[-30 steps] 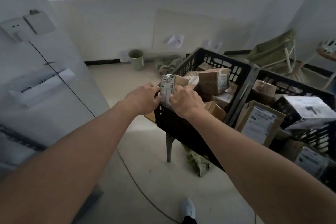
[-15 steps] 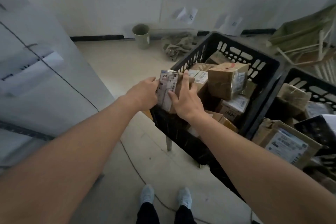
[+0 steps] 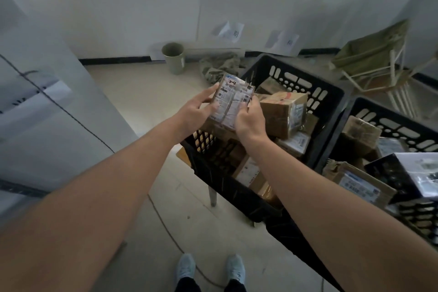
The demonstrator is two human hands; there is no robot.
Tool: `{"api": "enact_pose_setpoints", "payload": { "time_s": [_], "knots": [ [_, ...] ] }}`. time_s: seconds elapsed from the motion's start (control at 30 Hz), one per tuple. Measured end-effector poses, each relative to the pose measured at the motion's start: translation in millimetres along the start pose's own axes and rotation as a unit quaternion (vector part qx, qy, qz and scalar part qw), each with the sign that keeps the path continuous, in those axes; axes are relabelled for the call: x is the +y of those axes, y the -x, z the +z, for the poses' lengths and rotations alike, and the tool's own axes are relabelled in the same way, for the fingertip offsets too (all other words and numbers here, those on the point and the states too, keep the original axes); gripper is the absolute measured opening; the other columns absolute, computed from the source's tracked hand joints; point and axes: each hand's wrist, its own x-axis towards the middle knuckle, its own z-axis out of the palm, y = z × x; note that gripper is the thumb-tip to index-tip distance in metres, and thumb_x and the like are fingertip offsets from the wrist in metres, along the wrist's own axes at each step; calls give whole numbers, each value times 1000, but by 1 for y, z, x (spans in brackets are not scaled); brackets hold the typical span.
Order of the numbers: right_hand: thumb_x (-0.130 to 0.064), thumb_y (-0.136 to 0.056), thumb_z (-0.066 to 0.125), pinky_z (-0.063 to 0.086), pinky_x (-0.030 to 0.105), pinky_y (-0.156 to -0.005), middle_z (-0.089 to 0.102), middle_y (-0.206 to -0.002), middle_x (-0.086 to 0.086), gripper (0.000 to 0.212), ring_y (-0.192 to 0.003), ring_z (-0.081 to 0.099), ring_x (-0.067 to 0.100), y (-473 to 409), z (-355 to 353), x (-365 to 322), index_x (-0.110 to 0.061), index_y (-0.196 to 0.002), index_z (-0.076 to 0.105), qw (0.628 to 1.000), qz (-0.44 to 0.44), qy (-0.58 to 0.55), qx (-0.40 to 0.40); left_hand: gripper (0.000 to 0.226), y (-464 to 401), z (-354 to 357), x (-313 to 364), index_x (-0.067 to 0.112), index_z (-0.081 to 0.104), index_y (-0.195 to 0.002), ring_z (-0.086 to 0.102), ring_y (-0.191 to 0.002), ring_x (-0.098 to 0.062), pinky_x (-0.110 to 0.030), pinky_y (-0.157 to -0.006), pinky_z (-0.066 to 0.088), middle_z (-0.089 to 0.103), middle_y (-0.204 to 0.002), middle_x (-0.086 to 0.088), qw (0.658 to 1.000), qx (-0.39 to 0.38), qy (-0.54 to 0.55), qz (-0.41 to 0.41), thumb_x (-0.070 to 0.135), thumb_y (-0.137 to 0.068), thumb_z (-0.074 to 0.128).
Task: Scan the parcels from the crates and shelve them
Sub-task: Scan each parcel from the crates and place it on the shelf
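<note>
Floor (image 3: 132, 92): pale, bare tile, with a thin cable (image 3: 166, 230) trailing across it toward my shoes (image 3: 187, 265).

Near crate (image 3: 239, 187): black, slotted plastic, raised on a leg (image 3: 212, 197), directly in front of me. Contents: several cardboard parcels lying at mixed angles. The largest brown box (image 3: 282, 114) sits tilted near the top, with a labelled face to its right.

Second crate (image 3: 388, 123): same type, just beside the first on my right, also loaded. A labelled carton (image 3: 358, 182) leans at its near edge; a black-and-white pack (image 3: 417, 173) rests above that.

Folded chair (image 3: 376, 59): olive fabric on a white frame, tilted by the far wall. Green bin (image 3: 173, 57) upright at the wall base, crumpled cloth (image 3: 220, 66) on the floor beside it.

Parcel in hand (image 3: 231, 102): small, wrapped in clear tape, label face turned up toward me, handwritten red mark "2-4" near its top edge. It is held over the near-left corner of the near crate, above the other parcels; whether its lower end touches them I cannot tell.

Left hand (image 3: 194, 111): grip on the parcel's left edge, fingers extended along that side, thumb on the label face.

Right hand (image 3: 248, 118): grip closed on the parcel's right lower edge, fingers curled around it.
</note>
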Motion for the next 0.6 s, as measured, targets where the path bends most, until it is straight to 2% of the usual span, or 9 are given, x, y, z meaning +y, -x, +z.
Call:
{"api": "enact_pose_setpoints", "payload": {
  "time_s": [0.1,0.17,0.27,0.33,0.4,0.43,0.5,0.53,0.6],
  "knots": [
    [-23,-117,33,57,35,-90,62,-126,0,40,-110,65,16,9,-7,-17,-22,-156,42,998,-32,-49,-23,54,15,-5,17,63,47,-141,61,-127,-34,-49,-95,62,47,-143,-5,1000,-5,0,26,24,-106,60],
    [-22,-116,32,58,42,-96,63,-125,-3,41,-114,65,17,16,-12,-30,-26,-155,43,996,-61,-50,-39,62,25,-7,28,74,41,-134,48,-137,-32,-43,-93,63,37,-151,4,999,1,-15,50,24,-104,64],
    [-23,-114,33,59,55,-99,66,-126,-1,42,-115,67,21,25,-18,-46,-31,-154,43,992,-107,-41,-57,76,46,-8,42,65,24,-149,40,-130,-17,-25,-79,62,28,-149,8,998,20,5,64,19,-104,65],
    [-22,-114,32,59,56,-100,64,-129,1,43,-117,66,22,35,-22,-59,-30,-155,43,987,-133,-38,-77,86,61,-11,47,67,13,-154,50,-130,-16,-32,-89,61,32,-157,2,997,7,8,72,25,-103,67],
    [-19,-114,32,58,57,-102,61,-134,3,44,-121,64,22,48,-22,-72,-27,-156,42,983,-153,-41,-98,89,77,-15,51,76,7,-147,60,-128,-26,-44,-100,59,43,-159,-12,995,-2,12,95,25,-104,66],
    [-19,-115,32,58,58,-102,59,-138,5,44,-123,62,24,55,-21,-78,-26,-157,41,980,-160,-43,-109,90,87,-17,54,75,2,-146,64,-123,-24,-36,-95,61,46,-157,-15,995,4,12,102,21,-105,62],
    [-22,-115,33,57,59,-103,57,-141,7,45,-126,61,26,68,-17,-88,-27,-160,39,975,-175,-37,-129,93,107,-23,60,65,-6,-153,68,-106,-8,-13,-69,58,48,-156,-14,993,31,7,109,16,-107,58],
    [-24,-115,34,57,59,-104,58,-139,6,45,-125,61,26,76,-15,-93,-27,-160,39,972,-184,-33,-141,94,116,-26,62,61,-8,-157,71,-98,-4,-10,-61,55,50,-153,-12,993,44,11,111,15,-107,57],
    [-29,-115,36,58,58,-102,62,-129,2,42,-119,63,25,91,-11,-100,-25,-156,44,966,-201,-16,-161,95,134,-33,62,56,-10,-160,75,-90,-2,-12,-60,56,55,-143,-8,991,59,15,117,13,-107,55]
  ]
}}
